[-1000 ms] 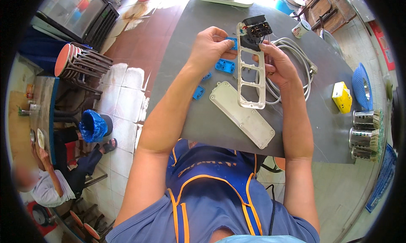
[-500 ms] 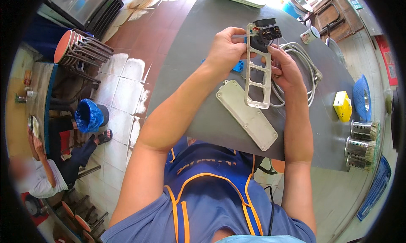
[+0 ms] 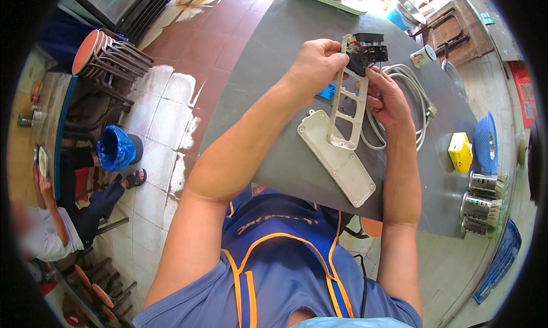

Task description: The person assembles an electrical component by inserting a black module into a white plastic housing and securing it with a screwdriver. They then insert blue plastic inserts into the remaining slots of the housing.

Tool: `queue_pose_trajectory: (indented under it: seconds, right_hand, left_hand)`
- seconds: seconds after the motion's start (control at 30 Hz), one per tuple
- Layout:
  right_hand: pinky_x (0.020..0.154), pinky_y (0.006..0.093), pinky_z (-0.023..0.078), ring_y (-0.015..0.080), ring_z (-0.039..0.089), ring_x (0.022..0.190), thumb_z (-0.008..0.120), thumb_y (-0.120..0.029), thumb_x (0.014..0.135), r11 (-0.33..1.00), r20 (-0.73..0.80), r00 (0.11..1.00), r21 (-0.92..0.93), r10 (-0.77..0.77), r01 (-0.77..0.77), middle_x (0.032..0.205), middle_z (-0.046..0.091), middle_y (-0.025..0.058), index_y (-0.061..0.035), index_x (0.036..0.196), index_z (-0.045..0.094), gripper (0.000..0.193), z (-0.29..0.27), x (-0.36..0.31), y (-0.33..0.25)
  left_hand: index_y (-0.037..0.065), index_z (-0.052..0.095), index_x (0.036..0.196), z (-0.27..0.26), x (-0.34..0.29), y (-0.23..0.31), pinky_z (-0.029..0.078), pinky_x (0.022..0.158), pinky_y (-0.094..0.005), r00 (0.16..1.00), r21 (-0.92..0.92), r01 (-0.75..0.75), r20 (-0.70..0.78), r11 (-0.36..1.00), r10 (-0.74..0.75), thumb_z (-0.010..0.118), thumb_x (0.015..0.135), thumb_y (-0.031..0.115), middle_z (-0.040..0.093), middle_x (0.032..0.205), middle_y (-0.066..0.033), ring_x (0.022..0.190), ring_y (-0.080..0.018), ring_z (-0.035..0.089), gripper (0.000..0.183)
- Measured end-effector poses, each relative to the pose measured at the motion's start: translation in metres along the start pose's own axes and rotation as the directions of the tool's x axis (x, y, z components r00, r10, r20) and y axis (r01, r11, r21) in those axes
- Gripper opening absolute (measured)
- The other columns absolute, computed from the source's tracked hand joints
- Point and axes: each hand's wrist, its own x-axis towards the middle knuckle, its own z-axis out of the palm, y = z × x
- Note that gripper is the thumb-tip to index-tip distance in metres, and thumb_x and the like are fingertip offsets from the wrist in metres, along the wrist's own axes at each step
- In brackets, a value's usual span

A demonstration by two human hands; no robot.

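Above the table I hold the off-white open frame of a power strip (image 3: 348, 135), tilted, with several bare rectangular openings. Black socket parts (image 3: 372, 53) sit at its far end, with some thin wires beside them. My left hand (image 3: 319, 65) pinches the frame's upper left edge between thumb and fingers. Around the other side, my right hand (image 3: 389, 100) is closed on the frame just below the black parts; some of its fingers are hidden behind. Beneath lies the long off-white cover (image 3: 337, 160), flat on the table. A small blue piece (image 3: 327, 92) rests by my left wrist.
A coiled grey cable (image 3: 419, 88) lies on the grey table (image 3: 257, 100) beside my right hand. Farther right are a mug (image 3: 423, 56), a yellow pack (image 3: 460, 152), a blue basket (image 3: 486, 142) and metal utensil holders (image 3: 479, 214). Another person (image 3: 57, 231) sits at the left.
The frame has tilted slightly and my left thumb now lies over its edge. Both hands keep their grip. The whole view has shifted a little.
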Motion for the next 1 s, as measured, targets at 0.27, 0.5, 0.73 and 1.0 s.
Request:
queue_pose_trajectory:
  seconds: [0.27, 0.5, 0.73, 1.0]
  right_hand:
    - [0.041, 0.0147, 0.033, 0.0087, 0.067, 0.08, 0.071, -0.012, 0.093, 0.997, -0.006, 0.999, -0.064, -0.039, 0.039, 0.098, 0.067, 0.0038, -0.0046, 0.118, 0.062, 0.027, 0.006, -0.004, 0.002]
    - [0.042, 0.0153, 0.032, 0.008, 0.066, 0.081, 0.072, -0.013, 0.092, 0.989, -0.044, 0.998, -0.145, -0.048, 0.041, 0.097, 0.066, 0.0031, -0.0028, 0.118, 0.061, 0.03, 0.016, -0.009, 0.002]
    - [0.041, 0.0162, 0.031, 0.0077, 0.066, 0.079, 0.072, -0.012, 0.091, 0.993, -0.029, 0.997, -0.104, -0.064, 0.061, 0.094, 0.065, 0.0035, -0.0036, 0.114, 0.06, 0.027, 0.017, -0.007, 0.003]
    - [0.042, 0.0167, 0.033, 0.0083, 0.064, 0.078, 0.074, -0.014, 0.09, 0.991, 0.011, 0.998, -0.124, -0.056, 0.057, 0.093, 0.063, 0.0021, -0.004, 0.111, 0.063, 0.025, 0.012, -0.008, 0.003]
  left_hand:
    - [-0.012, 0.059, 0.121, -0.004, 0.0, -0.001, 0.062, 0.084, -0.0332, 1.0, 0.076, 0.024, -0.022, 0.997, -0.022, 0.062, 0.097, 0.011, 0.068, 0.107, -0.0153, 0.092, -0.0193, 0.069, 0.033]
    - [-0.009, 0.062, 0.113, -0.005, 0.0, 0.002, 0.063, 0.08, -0.0347, 1.0, 0.036, 0.013, -0.02, 0.999, -0.012, 0.065, 0.098, 0.015, 0.07, 0.1, -0.0141, 0.086, -0.0202, 0.072, 0.029]
    - [-0.01, 0.061, 0.11, -0.013, 0.007, -0.003, 0.065, 0.078, -0.0398, 0.998, -0.057, 0.053, -0.031, 0.997, -0.054, 0.062, 0.096, 0.007, 0.071, 0.101, -0.0175, 0.086, -0.024, 0.073, 0.022]
    - [-0.009, 0.058, 0.108, -0.007, 0.004, -0.001, 0.065, 0.08, -0.0399, 0.994, -0.05, 0.065, -0.087, 0.997, -0.069, 0.062, 0.095, 0.004, 0.069, 0.102, -0.0184, 0.088, -0.0242, 0.073, 0.019]
